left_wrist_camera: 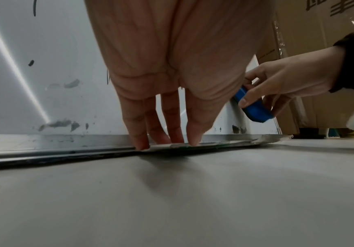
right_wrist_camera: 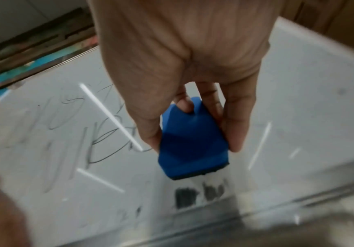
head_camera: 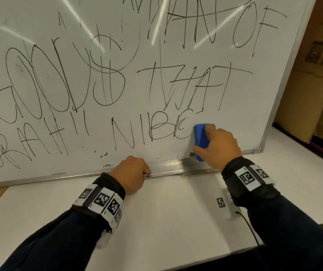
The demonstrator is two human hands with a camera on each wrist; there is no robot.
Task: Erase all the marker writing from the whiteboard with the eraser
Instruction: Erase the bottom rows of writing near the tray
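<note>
Left hand (head_camera: 132, 174) fingers straight on whiteboard (head_camera: 205, 90) tray; right hand (head_camera: 218, 146) gripping eraser (head_camera: 200, 140).

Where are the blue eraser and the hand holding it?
Blue eraser (head_camera: 201, 140): head view, on its blue back.
Right hand (head_camera: 220, 146): head view, on the back of the hand.

1. One whiteboard (head_camera: 244, 98), with one metal ledge (head_camera: 172, 166) along its bottom edge.
2. One blue eraser (head_camera: 201, 140).
3. Two hands, both mine: left hand (head_camera: 132, 176), right hand (head_camera: 220, 148).
4. Two marker-tagged wristbands (head_camera: 252, 176), one on each wrist.
5. One white table (head_camera: 166, 222).
6. One square code tag (head_camera: 220, 202) on the table.
</note>
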